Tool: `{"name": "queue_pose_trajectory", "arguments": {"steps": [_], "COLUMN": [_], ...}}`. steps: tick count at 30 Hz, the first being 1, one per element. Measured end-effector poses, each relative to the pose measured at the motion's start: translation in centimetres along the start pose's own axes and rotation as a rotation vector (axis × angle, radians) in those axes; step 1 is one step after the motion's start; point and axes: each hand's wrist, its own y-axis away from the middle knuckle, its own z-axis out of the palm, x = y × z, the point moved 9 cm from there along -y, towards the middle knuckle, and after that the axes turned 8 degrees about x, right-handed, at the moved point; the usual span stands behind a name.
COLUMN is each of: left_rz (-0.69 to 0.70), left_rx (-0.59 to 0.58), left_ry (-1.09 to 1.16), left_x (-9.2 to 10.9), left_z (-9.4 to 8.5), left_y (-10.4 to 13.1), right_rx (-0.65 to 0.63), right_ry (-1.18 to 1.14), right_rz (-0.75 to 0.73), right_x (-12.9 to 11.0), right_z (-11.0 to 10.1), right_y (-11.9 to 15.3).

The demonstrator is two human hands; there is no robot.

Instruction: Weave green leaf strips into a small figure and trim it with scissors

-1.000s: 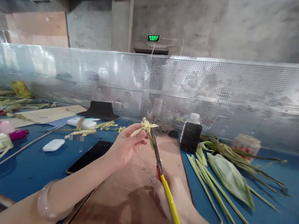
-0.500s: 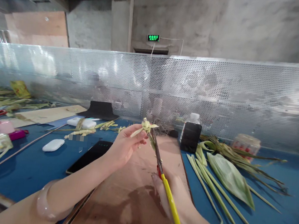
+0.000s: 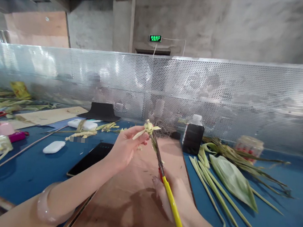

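Observation:
Between the fingertips of my left hand (image 3: 125, 147) is a small pale yellow-green figure (image 3: 148, 127) that looks woven from leaf strips, with strip ends sticking out on both sides. My right hand (image 3: 174, 192) is wrapped round scissors (image 3: 171, 196) with yellow handles and dark blades. The blades point up and away, and their tips are close to the right underside of the woven figure. Whether the tips touch it I cannot tell. Both hands are raised over a brown board (image 3: 118, 211).
To the right lie green leaf strips (image 3: 219, 194), a broad leaf (image 3: 234, 181), dried strands and a jar (image 3: 249, 146). A bottle (image 3: 197, 119) stands behind a black phone (image 3: 193, 138). Leftward are a dark phone (image 3: 88, 159), a white case (image 3: 54, 147) and cables. A perforated metal panel (image 3: 224, 96) closes the back.
Hardly anything differs. The scissors and my right hand have shifted very slightly to the left; my left hand keeps its hold on the woven figure.

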Motion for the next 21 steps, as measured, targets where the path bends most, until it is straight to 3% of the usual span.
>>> {"name": "queue_pose_trajectory", "arguments": {"steps": [21], "left_rz": [0.046], "left_rx": [0.039], "left_ry": [-0.064], "left_x": [-0.24], "left_z": [-0.87], "left_y": [0.09], "right_rx": [0.018], "right_ry": [-0.010], "right_rz": [0.017], "right_x": [-0.62], "right_z": [-0.43], "right_y": [0.08]}}
